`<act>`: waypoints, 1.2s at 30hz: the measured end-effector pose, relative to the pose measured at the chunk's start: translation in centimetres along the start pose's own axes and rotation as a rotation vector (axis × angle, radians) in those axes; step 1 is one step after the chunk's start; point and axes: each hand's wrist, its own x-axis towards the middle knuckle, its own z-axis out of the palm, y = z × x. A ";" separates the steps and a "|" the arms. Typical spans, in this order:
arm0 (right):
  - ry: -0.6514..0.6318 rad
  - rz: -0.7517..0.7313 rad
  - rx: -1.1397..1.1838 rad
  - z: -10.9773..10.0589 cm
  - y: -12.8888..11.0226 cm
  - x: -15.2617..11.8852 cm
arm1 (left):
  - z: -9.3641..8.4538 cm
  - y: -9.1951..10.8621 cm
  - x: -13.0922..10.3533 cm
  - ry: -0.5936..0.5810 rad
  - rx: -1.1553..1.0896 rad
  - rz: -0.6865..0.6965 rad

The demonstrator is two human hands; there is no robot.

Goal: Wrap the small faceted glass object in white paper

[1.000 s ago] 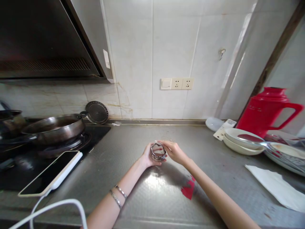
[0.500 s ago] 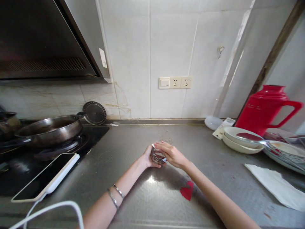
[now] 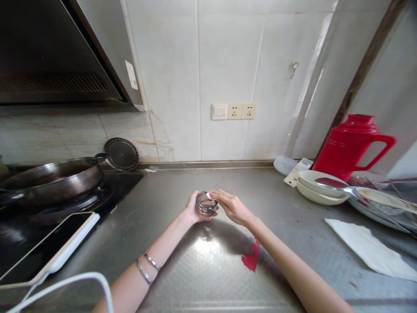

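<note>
At a metal kitchen desk (image 3: 163, 187), gripping a shiny vessel (image 3: 206, 211) in the left hand (image 3: 193, 208), pinching a white scrap (image 3: 209, 195) at its rim with the right hand (image 3: 232, 206); apparently wiping, next calling for steady support.

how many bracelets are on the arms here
2, both on the left forearm: one bracelet closer to the left hand, the other bracelet just behind it, toward the elbow. None shows on the visible part of the right forearm.

Legible text: none | flask (image 3: 347, 152) and card (image 3: 296, 174), 3 o'clock: marks too small | hood sticker (image 3: 131, 74), 10 o'clock: unreadable
</note>
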 end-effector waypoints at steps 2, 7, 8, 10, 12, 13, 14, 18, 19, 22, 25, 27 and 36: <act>0.012 0.000 -0.012 0.0 0.0 0.0 | 0.5 -0.1 -0.3 0.063 0.038 0.071; 0.071 0.008 -0.051 -0.1 -0.2 -0.2 | 1.0 -0.4 -0.6 0.170 -0.010 0.203; 0.077 0.003 -0.064 -0.1 -0.3 -0.2 | 0.9 -0.5 -0.5 0.181 -0.017 0.216; 0.074 -0.016 -0.100 -0.1 -0.5 -0.3 | 0.8 -0.6 -0.4 0.187 -0.033 0.228; 0.057 -0.044 -0.148 -0.1 -0.6 -0.4 | 0.6 -0.6 -0.3 0.187 -0.065 0.227; 0.046 -0.058 -0.172 -0.1 -0.7 -0.4 | 0.6 -0.6 -0.3 0.190 -0.087 0.232; 0.037 -0.073 -0.195 -0.1 -0.7 -0.4 | 0.5 -0.6 -0.2 0.198 -0.109 0.242; 0.036 -0.131 -0.263 0.2 -1.2 -0.4 | 0.6 -0.7 -0.2 0.249 -0.162 0.329; 0.042 -0.140 -0.277 0.3 -1.4 -0.4 | 0.6 -0.7 -0.2 0.260 -0.168 0.353; 0.057 -0.146 -0.308 0.7 -1.9 -0.5 | 0.8 -0.9 -0.3 0.292 -0.180 0.415; 0.066 -0.138 -0.314 1.3 -2.4 -0.5 | 1.0 -0.9 -0.6 0.327 -0.181 0.476; 0.078 -0.144 -0.319 1.6 -2.8 -0.5 | 1.1 -1.0 -0.7 0.350 -0.176 0.513; 0.076 -0.178 -0.317 2.9 -3.8 -0.6 | 1.1 -1.7 -0.4 0.392 -0.194 0.582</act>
